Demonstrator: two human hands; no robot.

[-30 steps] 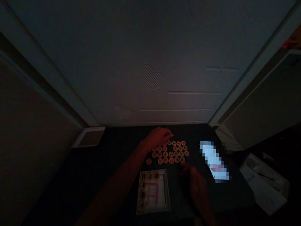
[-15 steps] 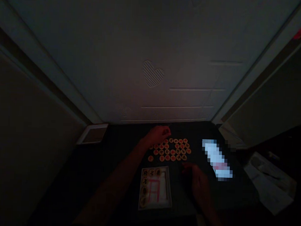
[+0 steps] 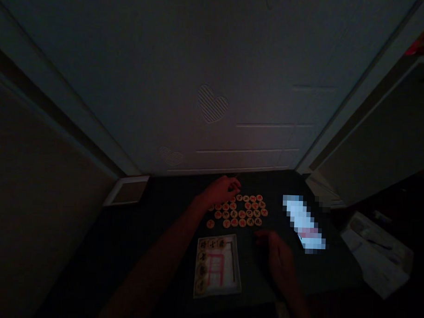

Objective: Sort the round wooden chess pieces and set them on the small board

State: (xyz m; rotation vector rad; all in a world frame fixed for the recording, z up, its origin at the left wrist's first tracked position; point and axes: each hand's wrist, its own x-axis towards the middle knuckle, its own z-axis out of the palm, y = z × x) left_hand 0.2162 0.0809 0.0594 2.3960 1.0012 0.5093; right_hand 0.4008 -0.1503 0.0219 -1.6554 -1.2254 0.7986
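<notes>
Several round Chinese chess pieces (image 3: pixel 242 214), marked with red and black characters, lie in uneven rows on a dark tabletop. My left hand (image 3: pixel 222 189) reaches over their back left corner, its fingers curled together; whatever they pinch is hidden in the dimness. Nearer me, to the right of the pieces, my right hand (image 3: pixel 274 248) lies low with loosely closed fingers, and I see nothing in them. Between my forearms sits a shallow square box (image 3: pixel 238 286) showing chess pieces along its top and left edges and a pink figure in the middle.
A lit phone-like screen (image 3: pixel 303 222), blurred out, lies to the right on the dark table (image 3: pixel 169 194). At the back left is a framed flat object (image 3: pixel 109 197). White boxes or papers (image 3: pixel 382 276) are beyond the right edge. A pale heart-patterned panel (image 3: pixel 214 103) rises behind.
The view has shifted slightly, moving everything a little to the left. Both hands stay nearly in place, and the chess pieces look unchanged.
</notes>
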